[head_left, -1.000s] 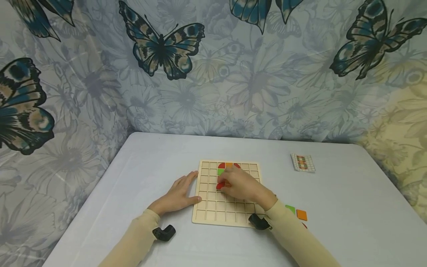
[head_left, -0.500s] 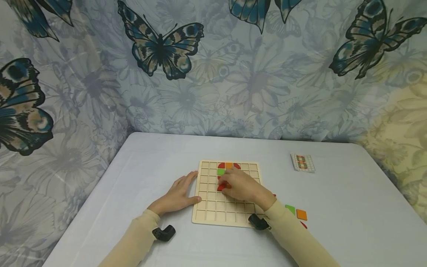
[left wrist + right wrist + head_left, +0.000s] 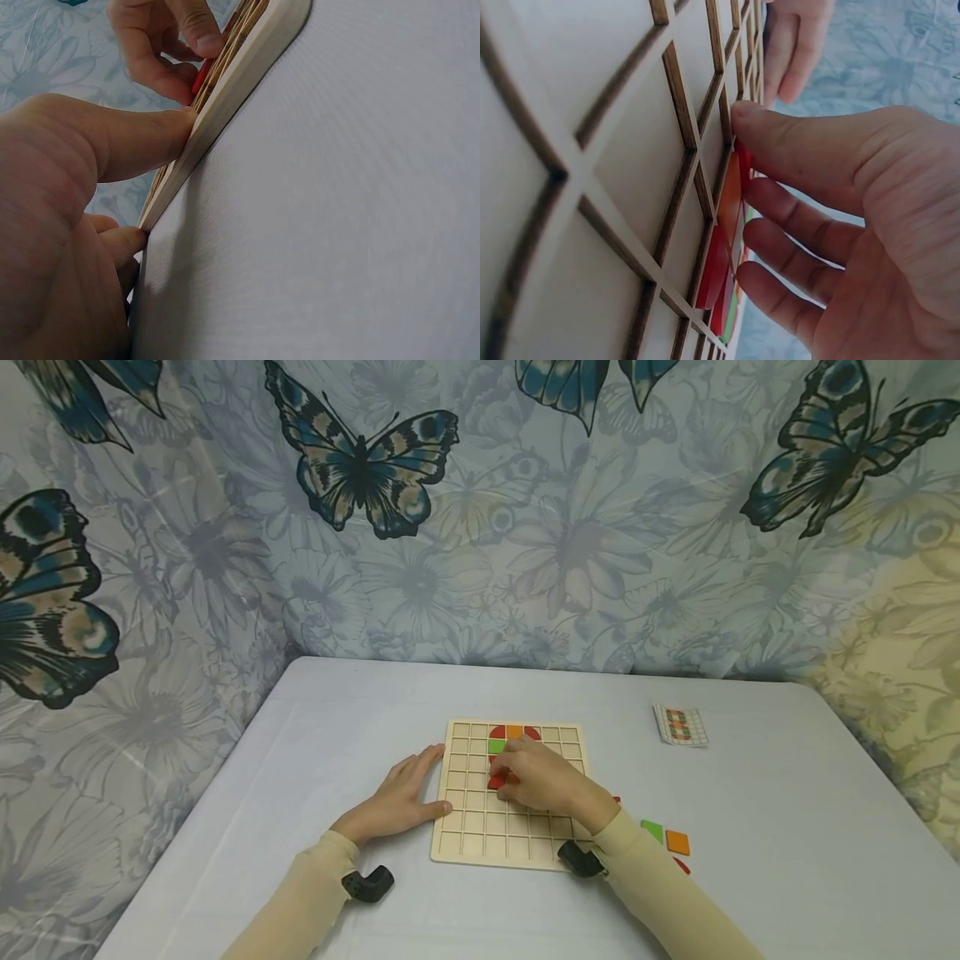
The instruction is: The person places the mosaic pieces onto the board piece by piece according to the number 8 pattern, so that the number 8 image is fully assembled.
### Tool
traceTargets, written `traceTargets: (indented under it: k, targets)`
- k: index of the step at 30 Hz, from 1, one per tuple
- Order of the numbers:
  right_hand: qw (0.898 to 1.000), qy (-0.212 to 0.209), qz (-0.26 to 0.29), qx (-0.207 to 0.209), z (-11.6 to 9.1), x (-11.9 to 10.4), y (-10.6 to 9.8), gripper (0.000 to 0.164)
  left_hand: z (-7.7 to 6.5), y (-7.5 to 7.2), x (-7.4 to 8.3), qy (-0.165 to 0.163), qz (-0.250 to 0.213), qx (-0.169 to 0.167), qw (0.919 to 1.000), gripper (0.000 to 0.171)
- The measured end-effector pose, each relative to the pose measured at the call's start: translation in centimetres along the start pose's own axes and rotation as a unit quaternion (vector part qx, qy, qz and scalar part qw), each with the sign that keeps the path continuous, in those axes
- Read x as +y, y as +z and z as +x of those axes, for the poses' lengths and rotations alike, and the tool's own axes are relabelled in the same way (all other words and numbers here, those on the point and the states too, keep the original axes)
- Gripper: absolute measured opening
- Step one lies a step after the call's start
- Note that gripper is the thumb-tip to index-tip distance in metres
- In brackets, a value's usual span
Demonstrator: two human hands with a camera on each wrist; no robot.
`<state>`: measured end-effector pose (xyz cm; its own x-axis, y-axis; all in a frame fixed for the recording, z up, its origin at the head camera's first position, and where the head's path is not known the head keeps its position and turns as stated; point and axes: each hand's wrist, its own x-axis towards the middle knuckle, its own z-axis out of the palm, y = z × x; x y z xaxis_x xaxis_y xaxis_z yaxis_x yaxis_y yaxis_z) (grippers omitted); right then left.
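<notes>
A wooden grid board (image 3: 465, 827) lies on the table, with red, orange and green tiles in its upper middle cells. My right hand (image 3: 547, 781) is over the board and pinches a red tile (image 3: 495, 782) between thumb and fingertips, down at a cell. Seen from the right wrist, that red tile (image 3: 743, 159) sits under the thumb, beside an orange tile (image 3: 730, 193) and another red tile (image 3: 712, 266). My left hand (image 3: 397, 797) has its fingers extended; thumb and fingertips touch the board's left edge. The right hand hides part of the tile pattern.
Right of the board lie a loose green tile (image 3: 652, 831), an orange tile (image 3: 678, 843) and a red piece (image 3: 682, 865), partly behind the right sleeve. A stack of pattern cards (image 3: 681, 727) sits at the back right. A butterfly-print cloth (image 3: 480, 585) hangs behind the table.
My right hand has shifted slightly right and towards me with the red tile, then stayed almost still. A bit of red beside the right wrist has come into view. The left hand has not moved.
</notes>
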<state>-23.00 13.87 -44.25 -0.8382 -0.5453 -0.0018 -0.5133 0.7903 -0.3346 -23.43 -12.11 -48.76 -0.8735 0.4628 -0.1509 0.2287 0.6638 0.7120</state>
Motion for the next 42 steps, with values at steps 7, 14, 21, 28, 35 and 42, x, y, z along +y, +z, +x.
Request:
traceTargets:
  k: [7, 14, 21, 28, 35, 42]
  targets:
    - [1.000, 0.000, 0.002, -0.010, -0.3, 0.0, -0.3, 0.025, 0.0, 0.1, 0.0, 0.001, 0.000, -0.001, 1.0000, 0.095]
    - [0.999, -0.011, 0.033, -0.001, -0.5, 0.4, -1.4, 0.019, 0.1, 0.1, 0.0, 0.009, 0.004, 0.001, 1.0000, 0.095]
    - [0.996, 0.011, 0.081, 0.025, -1.3, 0.3, -3.8, 0.022, 0.2, 0.1, 0.1, 0.010, 0.003, 0.001, 0.9999, 0.095]
    - [0.992, -0.005, 0.103, 0.070, -2.7, 0.3, -6.1, 0.021, 0.2, 0.1, 0.1, 0.012, 0.004, 0.001, 0.9999, 0.095]
    - [0.992, -0.003, 0.108, 0.072, -4.2, 0.2, -7.5, 0.019, 0.2, 0.0, 0.1, 0.003, 0.004, 0.002, 1.0000, 0.095]
    - [0.996, -0.003, 0.054, 0.071, -6.6, 0.2, -9.1, 0.017, 0.1, 0.1, -0.1, -0.001, 0.004, 0.001, 1.0000, 0.095]
